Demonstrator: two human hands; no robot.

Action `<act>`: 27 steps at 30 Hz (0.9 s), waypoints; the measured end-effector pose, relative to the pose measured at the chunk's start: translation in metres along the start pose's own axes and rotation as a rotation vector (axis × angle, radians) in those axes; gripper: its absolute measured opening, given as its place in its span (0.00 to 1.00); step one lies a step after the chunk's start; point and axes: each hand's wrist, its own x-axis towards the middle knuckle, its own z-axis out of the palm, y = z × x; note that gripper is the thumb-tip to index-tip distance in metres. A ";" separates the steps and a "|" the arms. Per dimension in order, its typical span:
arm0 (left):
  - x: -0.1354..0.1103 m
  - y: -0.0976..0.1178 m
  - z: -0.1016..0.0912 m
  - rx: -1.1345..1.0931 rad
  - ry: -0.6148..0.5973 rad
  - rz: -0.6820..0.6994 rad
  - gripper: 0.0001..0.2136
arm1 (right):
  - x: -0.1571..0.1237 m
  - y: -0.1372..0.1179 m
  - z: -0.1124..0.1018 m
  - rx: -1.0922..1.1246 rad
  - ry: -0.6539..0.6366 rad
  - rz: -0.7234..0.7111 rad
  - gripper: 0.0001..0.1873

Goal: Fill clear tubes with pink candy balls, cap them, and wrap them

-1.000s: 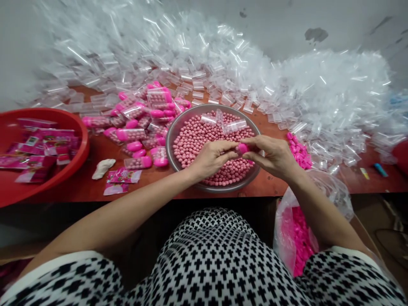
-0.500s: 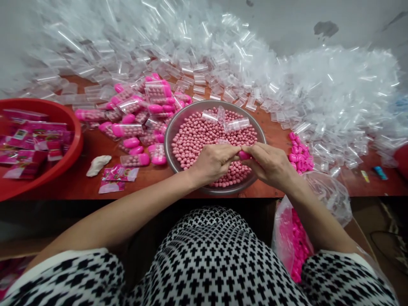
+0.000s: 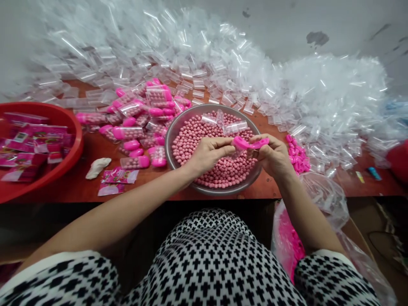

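Both my hands hover over a round metal bowl (image 3: 172, 130) filled with small pink candy balls (image 3: 194, 142). My left hand (image 3: 208, 155) is closed in a pinch on a small clear tube with a bright pink cap (image 3: 239, 143) at its end. My right hand (image 3: 273, 156) is closed too, its fingertips holding a pink cap (image 3: 260, 142) just right of the tube. The hands sit close together, fingertips nearly touching. A few empty clear tubes (image 3: 235, 126) lie on the candies at the bowl's far side.
Filled, pink-capped tubes (image 3: 140, 123) are heaped left of the bowl. A huge pile of empty clear tubes (image 3: 223, 63) covers the back. A red basin (image 3: 75, 135) with pink sachets stands left. Loose pink caps (image 3: 298, 156) lie right; a bag of caps (image 3: 288, 238) hangs below the table edge.
My hands have lifted a little and the right has drawn slightly away. The capped tube end now shows between them, and a pink cap shows at my right fingertips.
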 end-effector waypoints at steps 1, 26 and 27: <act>0.000 -0.001 -0.001 0.085 -0.006 0.066 0.11 | 0.003 -0.001 0.002 0.020 -0.030 0.044 0.20; -0.011 0.040 -0.065 0.662 0.323 0.320 0.13 | 0.047 -0.001 0.000 -0.870 -0.129 -0.190 0.26; -0.011 0.046 -0.083 0.757 0.401 0.307 0.14 | 0.056 -0.001 -0.007 -1.110 -0.128 -0.273 0.23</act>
